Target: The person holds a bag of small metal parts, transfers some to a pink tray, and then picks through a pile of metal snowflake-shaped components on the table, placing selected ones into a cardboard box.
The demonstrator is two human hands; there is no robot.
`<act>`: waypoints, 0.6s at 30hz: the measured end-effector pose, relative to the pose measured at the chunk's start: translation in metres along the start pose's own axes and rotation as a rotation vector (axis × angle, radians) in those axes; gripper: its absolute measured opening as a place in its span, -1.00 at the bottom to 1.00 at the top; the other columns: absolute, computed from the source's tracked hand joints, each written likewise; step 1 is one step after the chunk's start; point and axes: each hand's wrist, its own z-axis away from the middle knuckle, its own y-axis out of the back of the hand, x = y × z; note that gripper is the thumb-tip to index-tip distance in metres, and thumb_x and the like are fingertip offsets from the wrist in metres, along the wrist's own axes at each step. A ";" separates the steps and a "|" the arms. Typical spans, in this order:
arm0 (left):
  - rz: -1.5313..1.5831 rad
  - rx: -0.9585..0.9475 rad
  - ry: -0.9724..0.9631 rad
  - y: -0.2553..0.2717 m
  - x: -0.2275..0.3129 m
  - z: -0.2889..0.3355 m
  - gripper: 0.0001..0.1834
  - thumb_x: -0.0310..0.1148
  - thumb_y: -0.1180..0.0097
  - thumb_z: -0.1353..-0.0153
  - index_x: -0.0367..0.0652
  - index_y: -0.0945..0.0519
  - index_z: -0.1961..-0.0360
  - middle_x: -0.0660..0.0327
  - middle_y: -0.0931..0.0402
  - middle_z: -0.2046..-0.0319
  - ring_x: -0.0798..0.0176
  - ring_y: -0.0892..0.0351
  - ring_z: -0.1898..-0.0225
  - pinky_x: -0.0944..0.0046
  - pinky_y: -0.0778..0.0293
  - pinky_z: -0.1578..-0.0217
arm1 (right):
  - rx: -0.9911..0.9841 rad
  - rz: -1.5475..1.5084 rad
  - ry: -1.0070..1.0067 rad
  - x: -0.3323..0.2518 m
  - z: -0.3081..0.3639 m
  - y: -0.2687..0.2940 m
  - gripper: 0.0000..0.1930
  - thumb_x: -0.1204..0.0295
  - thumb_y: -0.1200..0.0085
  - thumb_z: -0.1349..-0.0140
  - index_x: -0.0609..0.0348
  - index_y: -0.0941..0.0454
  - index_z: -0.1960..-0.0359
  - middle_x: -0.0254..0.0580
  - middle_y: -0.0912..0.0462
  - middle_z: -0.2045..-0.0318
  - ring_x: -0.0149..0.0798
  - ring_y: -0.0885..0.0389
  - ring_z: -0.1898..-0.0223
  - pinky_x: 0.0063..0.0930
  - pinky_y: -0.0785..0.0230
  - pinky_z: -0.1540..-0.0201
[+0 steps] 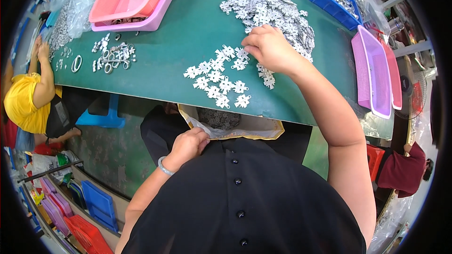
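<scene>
A large heap of flat grey metal pieces, shaped like small crosses with loops, covers the far middle of the green table. My right hand rests at the heap's near edge with fingers curled downward; what lies under the fingertips is hidden. To its left, several of the same pieces are spread in a loose group towards the table's front edge. On my lap, below that edge, a white sack with a yellow rim gapes, with grey pieces inside. My left hand is closed on the sack's near left rim.
Pink and red trays stand at the far left, near small rings and metal parts. A blue basket and a purple basket line the right side. One person in yellow works at the left; another in maroon sits right.
</scene>
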 end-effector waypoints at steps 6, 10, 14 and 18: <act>-0.004 0.000 -0.005 0.002 0.002 -0.001 -0.92 -0.49 -0.18 -0.02 -0.14 -0.59 0.41 0.20 -0.52 0.41 0.04 -0.57 0.37 0.15 -0.53 0.39 | 0.071 0.028 0.275 -0.006 0.019 0.002 -0.80 0.52 -0.09 -0.07 0.06 -0.66 0.25 -0.24 -0.52 0.25 -0.09 -0.42 0.09 -0.19 -0.24 0.01; -0.006 -0.016 -0.005 0.003 0.004 -0.002 -0.92 -0.48 -0.19 -0.03 -0.14 -0.59 0.40 0.19 -0.52 0.41 0.04 -0.57 0.36 0.16 -0.53 0.38 | 0.225 0.006 0.167 0.001 0.035 0.020 -0.92 0.46 -0.13 -0.10 0.13 -0.61 0.37 -0.17 -0.55 0.36 -0.02 -0.51 0.25 -0.19 -0.36 0.17; 0.012 -0.014 0.017 0.004 0.005 0.000 -0.92 -0.53 -0.17 -0.02 -0.17 -0.60 0.40 0.16 -0.53 0.41 0.01 -0.57 0.36 0.16 -0.52 0.37 | -0.029 0.033 -0.170 -0.014 0.070 0.020 -0.69 0.17 -0.24 -0.06 0.19 -0.56 0.47 -0.08 -0.57 0.41 0.02 -0.60 0.30 -0.12 -0.45 0.27; 0.013 -0.015 -0.020 0.003 0.005 -0.003 -0.91 -0.56 -0.15 -0.03 -0.19 -0.60 0.39 0.14 -0.52 0.41 -0.01 -0.57 0.36 0.15 -0.51 0.35 | 0.169 -0.049 -0.250 -0.023 0.092 -0.012 -0.75 0.29 -0.24 -0.04 0.22 -0.51 0.41 -0.07 -0.54 0.43 0.02 -0.56 0.29 -0.15 -0.43 0.23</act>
